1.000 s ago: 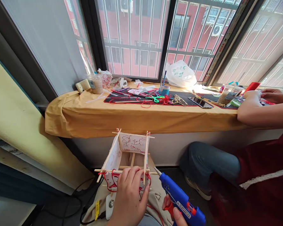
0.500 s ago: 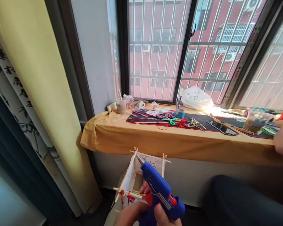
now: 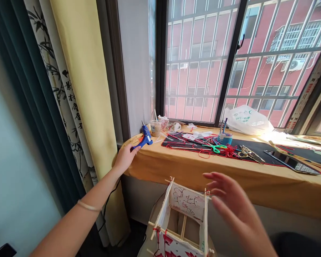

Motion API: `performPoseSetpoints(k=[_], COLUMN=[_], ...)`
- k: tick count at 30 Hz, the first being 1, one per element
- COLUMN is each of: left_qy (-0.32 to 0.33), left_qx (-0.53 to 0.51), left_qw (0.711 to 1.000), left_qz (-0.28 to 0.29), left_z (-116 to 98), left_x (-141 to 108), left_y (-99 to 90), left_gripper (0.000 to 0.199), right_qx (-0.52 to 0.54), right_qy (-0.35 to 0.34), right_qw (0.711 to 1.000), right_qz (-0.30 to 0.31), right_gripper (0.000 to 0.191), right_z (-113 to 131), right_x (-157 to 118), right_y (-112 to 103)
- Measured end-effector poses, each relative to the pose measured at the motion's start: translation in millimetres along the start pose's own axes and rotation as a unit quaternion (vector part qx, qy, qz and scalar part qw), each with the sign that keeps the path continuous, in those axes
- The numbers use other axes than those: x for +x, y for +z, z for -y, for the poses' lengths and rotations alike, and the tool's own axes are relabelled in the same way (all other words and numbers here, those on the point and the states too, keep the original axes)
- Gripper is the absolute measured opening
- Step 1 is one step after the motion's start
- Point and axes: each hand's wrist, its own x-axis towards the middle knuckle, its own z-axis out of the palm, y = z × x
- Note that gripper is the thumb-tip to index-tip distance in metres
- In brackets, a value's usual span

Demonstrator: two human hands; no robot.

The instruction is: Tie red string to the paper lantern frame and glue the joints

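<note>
The blue glue gun (image 3: pixel 145 137) is at the left end of the cloth-covered sill, its nozzle pointing up, with my left hand (image 3: pixel 127 156) closed round its handle. My right hand (image 3: pixel 230 200) hovers with fingers spread at the right side of a box-shaped frame, holding nothing. That frame (image 3: pixel 187 201) is made of light wooden sticks with white painted panels, tied with red thread at the corners, and stands low in front of the sill. A loose pair of sticks crosses its open inside.
On the sill (image 3: pixel 160 157) are a plastic cup (image 3: pixel 155 127), green scissors (image 3: pixel 215 147), tangled red thread (image 3: pixel 230 151), a blue pot (image 3: pixel 225 138), metal scissors (image 3: pixel 250 154), a phone (image 3: pixel 291 162) and a white plastic bag (image 3: pixel 248 119). Curtains hang at the left.
The glue gun has moved from over the frame to the sill's left end, in my left hand. My right hand is now open beside the frame. The view has shifted left.
</note>
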Motion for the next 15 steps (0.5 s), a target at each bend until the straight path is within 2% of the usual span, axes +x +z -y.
performPoseSetpoints(k=[3,6,11,15], left_qy=[-0.04,-0.051,-0.025,-0.007], left_qx=[0.048,0.086,0.147,0.197], left_qw=[0.997,0.992,0.984,0.976], left_qz=[0.039,0.076,0.099,0.092], left_z=[10,14,14,10], left_x=[39,60,73,71], left_y=[19.6,33.1,42.5,47.2], left_gripper=[0.034,0.03,0.03,0.03], right_qx=[-0.028,-0.009,-0.023,-0.046], right_qy=[-0.083,-0.143,-0.19,-0.179], right_qw=[0.993,0.981,0.974,0.975], right_qz=[-0.083,-0.129,-0.12,-0.121], right_gripper=[0.038,0.036,0.029,0.029], right_z=[20,28,28,22], right_x=[3,0,-7,-4], right_y=[-25,-37,-36,-42])
